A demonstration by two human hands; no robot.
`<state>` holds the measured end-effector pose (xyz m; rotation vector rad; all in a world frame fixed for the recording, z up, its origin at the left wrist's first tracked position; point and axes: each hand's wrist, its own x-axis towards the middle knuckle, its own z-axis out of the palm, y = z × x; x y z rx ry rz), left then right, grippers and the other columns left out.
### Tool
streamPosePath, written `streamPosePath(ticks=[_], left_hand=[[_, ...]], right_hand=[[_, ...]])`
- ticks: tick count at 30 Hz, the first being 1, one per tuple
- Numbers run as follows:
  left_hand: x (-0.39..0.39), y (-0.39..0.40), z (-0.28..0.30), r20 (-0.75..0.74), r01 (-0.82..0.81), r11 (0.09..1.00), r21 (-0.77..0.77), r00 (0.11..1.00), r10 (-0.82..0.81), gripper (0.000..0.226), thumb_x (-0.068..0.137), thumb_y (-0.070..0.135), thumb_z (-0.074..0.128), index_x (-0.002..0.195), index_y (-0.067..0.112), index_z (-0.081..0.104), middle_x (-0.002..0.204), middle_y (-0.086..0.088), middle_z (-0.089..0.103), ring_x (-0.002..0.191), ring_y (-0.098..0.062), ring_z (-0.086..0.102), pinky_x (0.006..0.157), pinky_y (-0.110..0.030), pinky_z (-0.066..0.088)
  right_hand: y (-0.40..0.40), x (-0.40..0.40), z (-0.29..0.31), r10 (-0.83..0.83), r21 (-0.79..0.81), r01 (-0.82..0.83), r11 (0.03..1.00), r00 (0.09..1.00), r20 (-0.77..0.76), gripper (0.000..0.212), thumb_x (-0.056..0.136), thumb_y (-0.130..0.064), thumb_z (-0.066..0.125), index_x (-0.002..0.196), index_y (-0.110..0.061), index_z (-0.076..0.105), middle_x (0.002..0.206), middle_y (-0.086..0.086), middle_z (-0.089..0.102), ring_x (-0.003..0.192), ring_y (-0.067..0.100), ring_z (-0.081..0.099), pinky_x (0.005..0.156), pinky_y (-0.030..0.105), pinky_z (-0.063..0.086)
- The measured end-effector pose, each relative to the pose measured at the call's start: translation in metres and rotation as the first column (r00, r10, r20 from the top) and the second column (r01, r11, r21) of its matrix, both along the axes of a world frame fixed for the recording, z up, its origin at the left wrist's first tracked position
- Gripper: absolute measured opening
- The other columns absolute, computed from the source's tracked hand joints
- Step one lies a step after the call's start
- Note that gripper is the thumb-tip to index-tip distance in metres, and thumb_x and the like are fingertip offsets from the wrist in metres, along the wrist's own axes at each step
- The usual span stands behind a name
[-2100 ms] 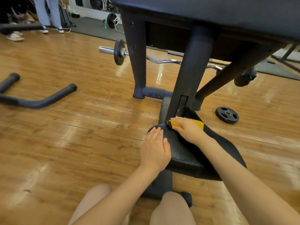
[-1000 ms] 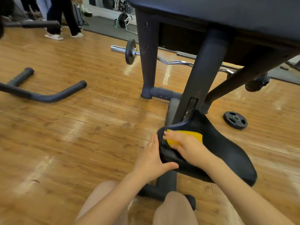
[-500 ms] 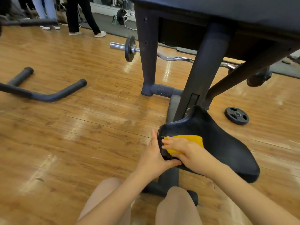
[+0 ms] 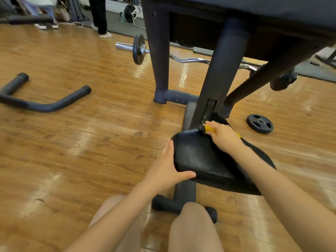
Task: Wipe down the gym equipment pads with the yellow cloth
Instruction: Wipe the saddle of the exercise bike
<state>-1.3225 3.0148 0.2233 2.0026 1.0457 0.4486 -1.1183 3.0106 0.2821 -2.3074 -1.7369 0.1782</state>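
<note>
A black textured seat pad [image 4: 205, 159] sits low on the bench frame, right of centre. My left hand [image 4: 168, 169] grips its near left edge, thumb lying along the front rim and fingers up the side. My right hand [image 4: 222, 137] presses the yellow cloth [image 4: 209, 128] onto the far end of the seat, by the upright post; the hand covers most of the cloth. A large dark arm pad [image 4: 254, 11] spans the top of the view above the frame.
The frame's dark posts [image 4: 220, 70] rise just beyond the seat. A curl bar with a plate [image 4: 139, 49] lies behind them, a loose weight plate [image 4: 260, 123] on the wooden floor at right, a black U-shaped base tube [image 4: 43, 104] at left. People stand at the far back.
My right hand slid the yellow cloth from the seat's near left part up to its far end by the post. My left hand kept its hold on the seat's left edge.
</note>
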Motion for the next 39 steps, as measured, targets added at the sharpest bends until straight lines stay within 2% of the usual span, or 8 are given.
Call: streamPosePath(ticks=[6, 10, 14, 18, 23, 28, 33, 39], left_hand=[[0.000, 0.003, 0.000, -0.046, 0.003, 1.000, 0.028, 0.999, -0.002, 0.118, 0.067, 0.057, 0.073, 0.151, 0.023, -0.002, 0.158, 0.010, 0.002, 0.143, -0.008, 0.010, 0.110, -0.024, 0.019], [-0.002, 0.002, 0.001, -0.062, 0.010, 0.999, 0.045, 0.998, -0.007, 0.116, 0.069, 0.056, 0.072, 0.151, 0.022, -0.002, 0.158, 0.009, 0.001, 0.143, -0.008, 0.010, 0.109, -0.024, 0.019], [-0.001, 0.001, 0.004, -0.058, 0.006, 1.000, 0.020, 0.998, -0.005, 0.116, 0.068, 0.057, 0.072, 0.151, 0.025, -0.003, 0.158, 0.011, 0.001, 0.143, -0.009, 0.012, 0.110, -0.027, 0.023], [-0.002, 0.000, 0.007, -0.062, 0.013, 0.999, 0.042, 0.998, -0.010, 0.114, 0.070, 0.054, 0.072, 0.151, 0.023, -0.002, 0.158, 0.010, 0.004, 0.142, -0.009, 0.014, 0.105, -0.021, 0.021], [-0.002, -0.001, 0.008, -0.065, 0.016, 0.999, 0.028, 0.998, -0.014, 0.114, 0.070, 0.055, 0.072, 0.151, 0.024, -0.002, 0.158, 0.009, 0.004, 0.142, -0.009, 0.015, 0.105, -0.023, 0.024], [-0.002, -0.002, 0.009, -0.071, 0.018, 0.999, 0.043, 0.997, -0.015, 0.112, 0.071, 0.053, 0.072, 0.151, 0.023, 0.000, 0.158, 0.009, 0.006, 0.142, -0.010, 0.016, 0.109, -0.026, 0.024], [-0.002, -0.002, 0.007, -0.073, 0.003, 0.999, 0.041, 0.997, 0.000, 0.113, 0.069, 0.056, 0.072, 0.151, 0.026, 0.000, 0.158, 0.009, 0.007, 0.142, -0.012, 0.019, 0.109, -0.032, 0.029], [-0.002, -0.003, 0.010, -0.092, 0.026, 0.998, 0.060, 0.996, -0.020, 0.111, 0.071, 0.056, 0.070, 0.151, 0.025, 0.000, 0.158, 0.009, 0.002, 0.143, -0.011, 0.013, 0.109, -0.028, 0.024]], right_hand=[[-0.028, -0.025, -0.017, 0.240, 0.034, -0.241, 0.970, 0.971, 0.023, 0.039, 0.096, -0.013, 0.045, 0.134, -0.023, 0.049, 0.142, -0.006, 0.043, 0.134, 0.016, 0.037, 0.111, 0.024, 0.022], [-0.004, -0.003, -0.009, 0.003, 0.026, -0.004, 1.000, 0.999, 0.042, 0.039, 0.096, -0.013, 0.042, 0.133, -0.021, 0.050, 0.142, 0.003, 0.045, 0.132, 0.020, 0.040, 0.107, 0.025, 0.026], [-0.035, -0.024, -0.023, 0.254, 0.004, -0.254, 0.967, 0.967, 0.010, 0.044, 0.098, -0.014, 0.041, 0.141, -0.017, 0.037, 0.149, -0.007, 0.030, 0.140, 0.013, 0.024, 0.112, 0.021, 0.014], [-0.009, 0.013, -0.004, -0.010, 0.003, 0.010, 1.000, 0.999, -0.039, 0.040, 0.097, -0.018, 0.043, 0.138, -0.020, 0.043, 0.147, 0.000, 0.037, 0.137, 0.018, 0.033, 0.112, 0.030, 0.021], [-0.035, -0.033, -0.016, 0.249, 0.021, -0.248, 0.968, 0.968, -0.027, 0.045, 0.099, -0.018, 0.040, 0.143, -0.021, 0.034, 0.151, -0.007, 0.027, 0.141, 0.011, 0.021, 0.112, 0.021, 0.013], [-0.021, 0.004, -0.005, -0.004, 0.038, 0.005, 0.999, 1.000, -0.030, 0.041, 0.098, -0.018, 0.041, 0.139, -0.020, 0.041, 0.148, 0.001, 0.036, 0.139, 0.016, 0.029, 0.111, 0.025, 0.019], [-0.061, -0.043, -0.012, 0.256, -0.048, -0.255, 0.966, 0.966, 0.025, 0.050, 0.098, -0.012, 0.040, 0.146, -0.020, 0.026, 0.155, -0.006, 0.017, 0.143, 0.011, 0.013, 0.113, 0.021, 0.010], [-0.076, 0.064, -0.012, -0.177, 0.009, 0.178, 0.984, 0.983, -0.038, 0.040, 0.097, -0.020, 0.045, 0.137, -0.022, 0.045, 0.138, 0.005, 0.050, 0.127, 0.025, 0.045, 0.102, 0.031, 0.034]])
